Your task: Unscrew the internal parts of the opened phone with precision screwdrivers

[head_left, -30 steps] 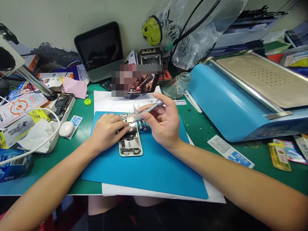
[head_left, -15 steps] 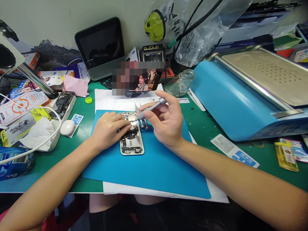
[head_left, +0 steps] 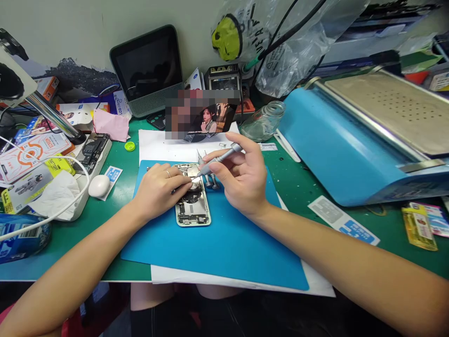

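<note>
White-rimmed rectangular phone [head_left: 192, 216] lies mid-scene on flat blue mat [head_left: 228, 252], already opened, innards exposed, closing-up not yet done, right hand [head_left: 246, 177] pinching slim grey metal screwdriver [head_left: 221, 159] over it, left hand [head_left: 157, 189] bunched at its left side, hold unclear.

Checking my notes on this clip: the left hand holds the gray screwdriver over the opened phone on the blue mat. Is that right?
Not the left hand: the right hand holds the gray screwdriver over the opened phone on the blue mat, as the head view shows.
</note>
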Demonstrator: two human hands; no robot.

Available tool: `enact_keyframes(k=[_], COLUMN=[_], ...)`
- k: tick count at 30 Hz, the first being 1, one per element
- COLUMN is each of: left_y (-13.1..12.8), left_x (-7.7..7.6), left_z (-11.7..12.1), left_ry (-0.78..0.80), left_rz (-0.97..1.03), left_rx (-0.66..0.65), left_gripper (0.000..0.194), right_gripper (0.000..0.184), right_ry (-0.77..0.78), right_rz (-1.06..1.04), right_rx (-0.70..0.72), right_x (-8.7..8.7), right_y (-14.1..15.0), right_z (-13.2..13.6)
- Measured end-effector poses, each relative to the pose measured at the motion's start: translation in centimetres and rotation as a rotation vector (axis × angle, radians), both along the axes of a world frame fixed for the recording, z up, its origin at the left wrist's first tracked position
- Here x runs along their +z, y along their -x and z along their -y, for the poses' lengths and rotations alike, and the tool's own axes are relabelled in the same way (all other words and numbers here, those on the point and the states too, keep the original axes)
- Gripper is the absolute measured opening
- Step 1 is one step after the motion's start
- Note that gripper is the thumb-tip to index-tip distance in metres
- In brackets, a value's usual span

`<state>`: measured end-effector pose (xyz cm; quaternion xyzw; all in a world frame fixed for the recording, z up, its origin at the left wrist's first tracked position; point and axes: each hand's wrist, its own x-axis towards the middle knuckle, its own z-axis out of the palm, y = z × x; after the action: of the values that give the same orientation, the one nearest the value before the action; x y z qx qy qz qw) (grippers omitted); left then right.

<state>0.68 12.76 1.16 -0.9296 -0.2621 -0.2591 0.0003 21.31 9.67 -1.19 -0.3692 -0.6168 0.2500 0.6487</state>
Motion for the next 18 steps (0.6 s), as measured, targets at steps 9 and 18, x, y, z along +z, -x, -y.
enact_keyframes(k=[9,18], left_y=[-0.03,-0.08], left_x=[0.05,0.18], left_z=[0.02,0.11], left_ry=[0.033,0.044], left_rz=[-0.017,0.013], left_rx=[0.018,0.032], left_gripper=[0.024,0.026], right_gripper=[0.048,0.047], right_ry=[0.005,0.026], right_rz=[0.002,-0.001], right_rx=[0.001,0.018], right_x=[-0.02,-0.15], right_y=[0.04,-0.06], right_z=[0.0,-0.05])
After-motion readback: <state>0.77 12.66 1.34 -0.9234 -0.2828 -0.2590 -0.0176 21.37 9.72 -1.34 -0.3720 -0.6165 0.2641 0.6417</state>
